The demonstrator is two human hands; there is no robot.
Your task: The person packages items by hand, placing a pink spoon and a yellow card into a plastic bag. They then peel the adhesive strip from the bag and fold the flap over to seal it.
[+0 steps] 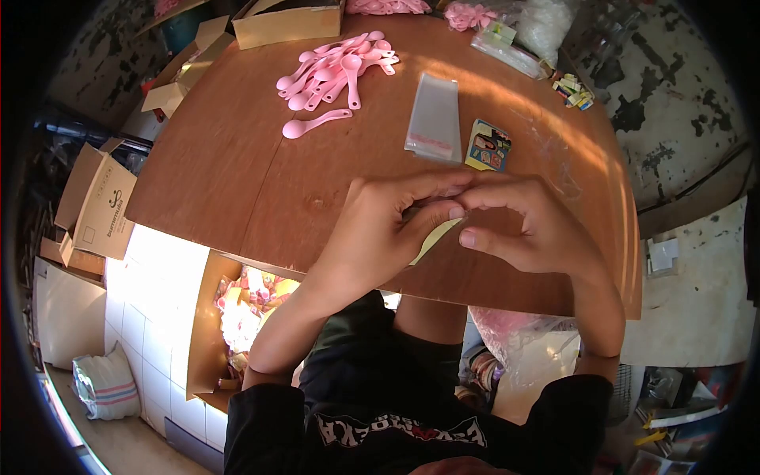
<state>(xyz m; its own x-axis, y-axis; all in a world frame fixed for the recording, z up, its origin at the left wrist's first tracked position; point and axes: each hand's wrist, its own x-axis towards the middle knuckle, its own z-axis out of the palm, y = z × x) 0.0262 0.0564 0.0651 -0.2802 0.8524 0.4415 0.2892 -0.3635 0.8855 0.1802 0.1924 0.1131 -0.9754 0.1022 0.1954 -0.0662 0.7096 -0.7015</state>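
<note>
My left hand is closed on a pale yellow card, its thumb pressed near the card's top end; the rest of the card is hidden by the fingers. My right hand is curved beside it, thumb apart from the fingers, with its fingertips meeting those of my left hand. Just beyond the hands lies a stack of printed cards, and left of that a stack of clear plastic sleeves. Farther left are a pile of pink spoons and one single pink spoon.
The brown wooden table has a cardboard box at its far edge. At the far right are a plastic bag and small printed packets. An open carton with packed items stands below the table's left front edge.
</note>
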